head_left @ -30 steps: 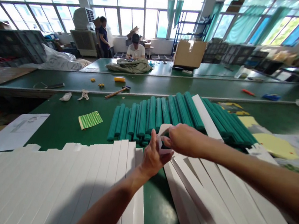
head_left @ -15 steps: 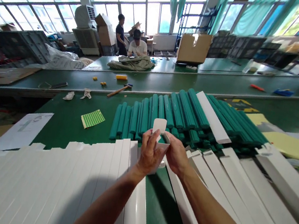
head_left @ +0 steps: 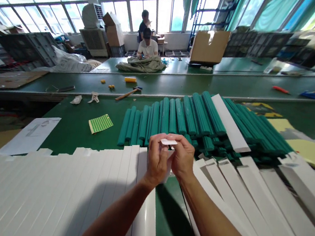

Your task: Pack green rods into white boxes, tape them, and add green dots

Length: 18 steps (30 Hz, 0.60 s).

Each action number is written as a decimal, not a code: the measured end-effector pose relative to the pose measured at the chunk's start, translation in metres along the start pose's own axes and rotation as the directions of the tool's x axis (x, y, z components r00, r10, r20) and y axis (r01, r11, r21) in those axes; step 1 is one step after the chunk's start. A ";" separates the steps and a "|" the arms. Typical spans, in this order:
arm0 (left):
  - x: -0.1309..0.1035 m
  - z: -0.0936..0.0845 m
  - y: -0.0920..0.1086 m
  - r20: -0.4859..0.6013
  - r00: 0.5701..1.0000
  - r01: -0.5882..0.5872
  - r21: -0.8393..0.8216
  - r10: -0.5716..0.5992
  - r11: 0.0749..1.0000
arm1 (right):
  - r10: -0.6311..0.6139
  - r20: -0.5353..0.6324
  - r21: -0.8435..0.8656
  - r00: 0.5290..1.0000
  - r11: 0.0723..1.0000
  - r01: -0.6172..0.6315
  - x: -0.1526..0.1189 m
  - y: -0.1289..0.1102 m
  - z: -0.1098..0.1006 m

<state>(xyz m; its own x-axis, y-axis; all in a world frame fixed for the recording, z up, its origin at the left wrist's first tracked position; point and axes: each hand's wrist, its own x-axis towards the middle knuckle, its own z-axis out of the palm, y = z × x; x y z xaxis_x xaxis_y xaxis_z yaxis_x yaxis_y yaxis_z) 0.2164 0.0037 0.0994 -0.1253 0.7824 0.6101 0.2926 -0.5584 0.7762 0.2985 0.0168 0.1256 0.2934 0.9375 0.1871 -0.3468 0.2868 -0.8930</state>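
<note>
Cartons [head_left: 55, 185] lie nearside-L of green rods [head_left: 165, 115], L grip [head_left: 155, 163] closed round white box [head_left: 169, 166] nearside of rods, end flap [head_left: 168, 142] up top, R grip [head_left: 184, 159] on box & flap; best hold walls sq & press evenly w/o creasing.

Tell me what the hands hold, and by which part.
Both the left hand and right hand hold a white box by its upper end, around the flap.

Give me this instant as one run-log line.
left hand: on white box | right hand: at same box's end flap | beyond: ribbed green rolls | left side: white boxes in a row
</note>
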 end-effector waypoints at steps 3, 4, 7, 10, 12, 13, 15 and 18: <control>0.006 -0.011 -0.003 0.072 0.979 -0.198 0.142 0.190 0.970 | -0.046 0.057 0.060 0.997 0.997 0.043 -0.005 0.004 -0.004; 0.008 -0.015 -0.005 0.102 0.964 -0.257 0.151 0.244 0.954 | -0.064 0.096 0.071 0.993 0.996 0.057 -0.008 0.006 -0.007; 0.013 -0.027 -0.007 0.200 0.912 -0.393 0.169 0.360 0.904 | -0.091 0.236 0.011 0.967 0.996 0.091 -0.018 0.013 -0.020; 0.018 -0.035 -0.003 0.294 0.877 -0.454 0.242 0.381 0.858 | -0.129 0.335 -0.215 0.933 0.954 0.209 -0.025 0.023 -0.031; 0.023 -0.040 0.000 0.361 0.861 -0.465 0.277 0.357 0.841 | -0.134 0.336 -0.388 0.932 0.882 0.267 -0.026 0.029 -0.034; 0.026 -0.042 0.002 0.391 0.854 -0.467 0.282 0.344 0.838 | -0.125 0.323 -0.460 0.938 0.845 0.271 -0.026 0.031 -0.034; 0.031 -0.047 0.005 0.439 0.837 -0.471 0.276 0.326 0.838 | -0.107 0.303 -0.560 0.947 0.784 0.268 -0.026 0.033 -0.031; 0.038 -0.054 0.009 0.498 0.814 -0.466 0.253 0.298 0.848 | -0.128 0.333 -0.610 0.934 0.726 0.317 -0.026 0.034 -0.027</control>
<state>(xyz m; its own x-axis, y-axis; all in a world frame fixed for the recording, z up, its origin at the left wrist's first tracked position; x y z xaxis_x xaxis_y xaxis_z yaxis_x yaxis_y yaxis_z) 0.1632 0.0137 0.1386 0.4571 0.6078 0.6494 0.5466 -0.7679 0.3340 0.3029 -0.0032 0.0793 0.0221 0.9048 0.4252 0.3849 0.3848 -0.8389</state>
